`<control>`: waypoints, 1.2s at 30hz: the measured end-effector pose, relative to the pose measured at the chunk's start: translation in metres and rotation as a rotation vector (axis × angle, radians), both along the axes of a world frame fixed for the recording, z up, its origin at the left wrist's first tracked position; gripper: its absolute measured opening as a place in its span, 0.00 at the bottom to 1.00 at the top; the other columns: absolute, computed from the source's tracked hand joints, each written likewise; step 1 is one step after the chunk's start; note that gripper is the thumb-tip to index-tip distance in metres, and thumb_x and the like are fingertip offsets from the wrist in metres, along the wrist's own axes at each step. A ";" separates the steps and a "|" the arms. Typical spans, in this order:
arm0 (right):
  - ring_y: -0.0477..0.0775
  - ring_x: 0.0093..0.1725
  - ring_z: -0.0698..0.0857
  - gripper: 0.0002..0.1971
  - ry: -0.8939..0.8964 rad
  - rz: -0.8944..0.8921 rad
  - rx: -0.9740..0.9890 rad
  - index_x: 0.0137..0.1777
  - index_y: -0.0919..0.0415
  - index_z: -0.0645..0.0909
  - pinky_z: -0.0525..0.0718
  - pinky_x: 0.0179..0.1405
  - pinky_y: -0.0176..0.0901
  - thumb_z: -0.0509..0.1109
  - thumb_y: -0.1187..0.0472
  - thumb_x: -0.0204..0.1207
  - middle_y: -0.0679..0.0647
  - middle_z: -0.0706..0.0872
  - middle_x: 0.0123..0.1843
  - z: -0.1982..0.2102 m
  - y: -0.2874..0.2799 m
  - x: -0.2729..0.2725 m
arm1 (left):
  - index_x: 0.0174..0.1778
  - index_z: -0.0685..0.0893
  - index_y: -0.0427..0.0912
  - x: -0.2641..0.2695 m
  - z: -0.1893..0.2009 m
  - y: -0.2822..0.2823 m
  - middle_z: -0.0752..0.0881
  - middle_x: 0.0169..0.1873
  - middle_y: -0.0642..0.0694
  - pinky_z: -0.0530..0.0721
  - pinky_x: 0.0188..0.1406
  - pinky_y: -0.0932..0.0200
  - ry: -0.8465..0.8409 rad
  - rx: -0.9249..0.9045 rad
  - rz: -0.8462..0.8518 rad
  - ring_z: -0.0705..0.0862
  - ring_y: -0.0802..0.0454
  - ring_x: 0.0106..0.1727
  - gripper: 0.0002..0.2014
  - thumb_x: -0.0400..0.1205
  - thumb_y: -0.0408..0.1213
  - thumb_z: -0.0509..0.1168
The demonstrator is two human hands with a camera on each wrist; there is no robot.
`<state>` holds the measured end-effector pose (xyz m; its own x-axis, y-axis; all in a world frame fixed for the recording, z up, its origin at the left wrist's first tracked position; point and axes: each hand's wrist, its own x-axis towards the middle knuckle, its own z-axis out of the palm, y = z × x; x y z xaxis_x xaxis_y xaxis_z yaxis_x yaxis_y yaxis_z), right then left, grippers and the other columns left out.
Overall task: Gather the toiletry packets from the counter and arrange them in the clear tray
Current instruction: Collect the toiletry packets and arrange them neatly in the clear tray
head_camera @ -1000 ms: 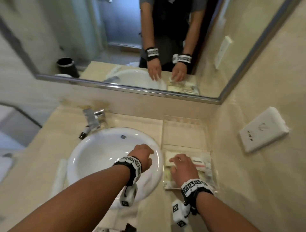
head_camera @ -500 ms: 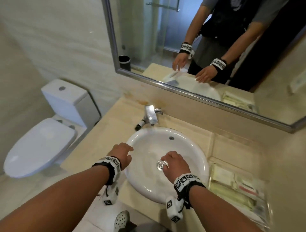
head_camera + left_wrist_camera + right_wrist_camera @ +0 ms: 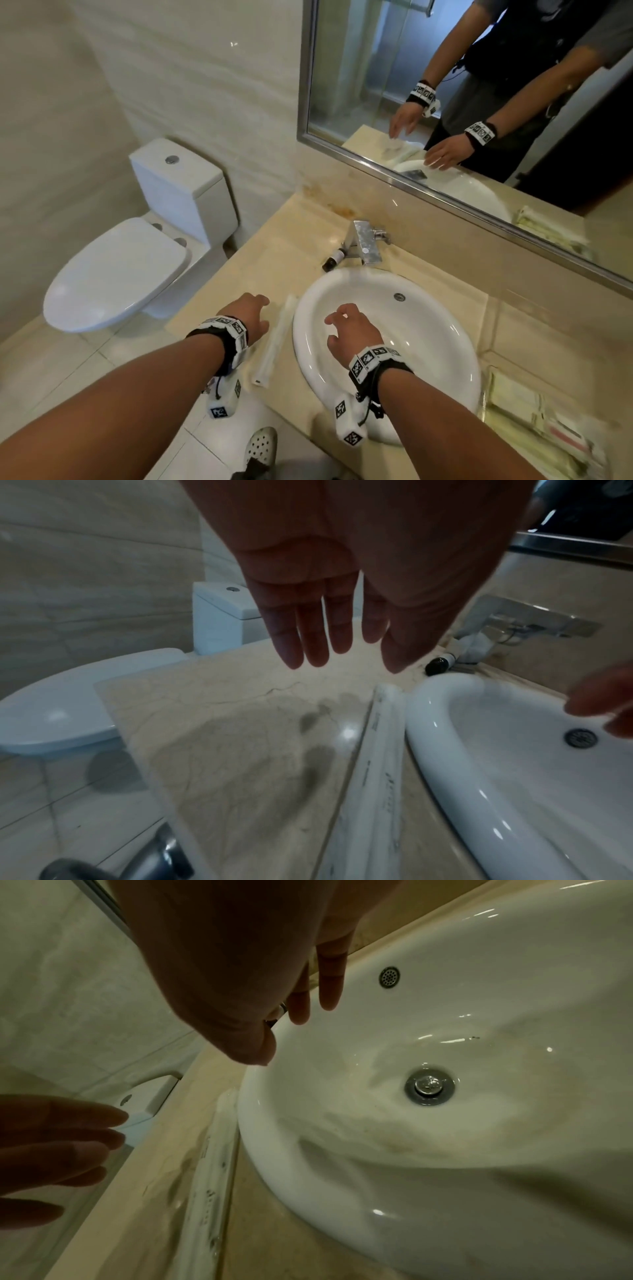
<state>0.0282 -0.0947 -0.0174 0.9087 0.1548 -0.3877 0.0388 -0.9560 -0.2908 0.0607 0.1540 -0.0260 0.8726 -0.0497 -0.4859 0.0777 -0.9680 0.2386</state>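
A long white toiletry packet (image 3: pixel 275 342) (image 3: pixel 380 777) (image 3: pixel 209 1172) lies on the beige counter along the left rim of the sink. My left hand (image 3: pixel 251 318) (image 3: pixel 329 631) hovers over the counter just left of it, fingers straight, holding nothing. My right hand (image 3: pixel 346 329) (image 3: pixel 284 1015) hangs over the left part of the basin, fingers relaxed and empty. The clear tray (image 3: pixel 490 383) sits at the lower right of the counter with several packets (image 3: pixel 534 425) in it.
The white sink (image 3: pixel 442 305) fills the middle of the counter, with a steel faucet (image 3: pixel 364 241) and a small dark-capped bottle (image 3: pixel 333 259) behind it. A toilet (image 3: pixel 137 260) stands to the left, beyond the counter's edge. A mirror (image 3: pixel 376 102) covers the wall.
My right hand left the tray and moved left across the basin. My left hand moved from the sink rim to the left counter and uncurled its fingers. The view swung left.
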 end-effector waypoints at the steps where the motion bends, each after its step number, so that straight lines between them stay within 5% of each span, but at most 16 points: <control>1: 0.51 0.74 0.74 0.22 0.003 -0.003 -0.013 0.74 0.43 0.77 0.80 0.67 0.47 0.64 0.56 0.81 0.46 0.66 0.80 0.000 0.002 0.004 | 0.79 0.68 0.54 0.002 -0.002 -0.002 0.73 0.73 0.46 0.81 0.65 0.50 0.009 -0.005 -0.014 0.80 0.44 0.68 0.28 0.82 0.50 0.64; 14: 0.58 0.76 0.73 0.26 0.006 0.025 -0.108 0.79 0.48 0.74 0.78 0.70 0.51 0.65 0.53 0.80 0.52 0.64 0.83 -0.014 0.017 0.090 | 0.85 0.51 0.44 0.029 -0.037 -0.036 0.81 0.68 0.42 0.81 0.57 0.50 0.132 0.119 -0.224 0.82 0.41 0.66 0.41 0.82 0.54 0.63; 24: 0.63 0.68 0.80 0.26 -0.046 0.052 -0.191 0.80 0.51 0.69 0.80 0.62 0.55 0.60 0.46 0.83 0.55 0.62 0.83 -0.035 0.029 0.153 | 0.86 0.41 0.53 0.060 -0.060 -0.046 0.75 0.72 0.40 0.81 0.61 0.46 0.198 0.083 -0.136 0.82 0.39 0.65 0.45 0.80 0.43 0.64; 31: 0.66 0.72 0.77 0.25 0.049 0.089 -0.179 0.78 0.52 0.69 0.76 0.66 0.56 0.59 0.45 0.83 0.56 0.61 0.82 -0.052 0.029 0.188 | 0.86 0.46 0.52 0.094 -0.064 -0.036 0.77 0.68 0.40 0.81 0.61 0.48 0.185 0.055 -0.045 0.82 0.40 0.64 0.41 0.80 0.39 0.62; 36: 0.66 0.68 0.77 0.26 0.094 0.150 -0.267 0.74 0.61 0.74 0.75 0.61 0.56 0.58 0.46 0.84 0.57 0.69 0.75 -0.058 0.038 0.200 | 0.75 0.65 0.44 0.104 -0.067 -0.034 0.80 0.64 0.41 0.81 0.57 0.51 0.197 0.068 0.012 0.83 0.41 0.61 0.25 0.81 0.38 0.61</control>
<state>0.2277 -0.0571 -0.0751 0.8417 0.1662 -0.5138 0.1703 -0.9846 -0.0395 0.1651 0.1196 -0.0931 0.7607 -0.0012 -0.6490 0.1279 -0.9801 0.1518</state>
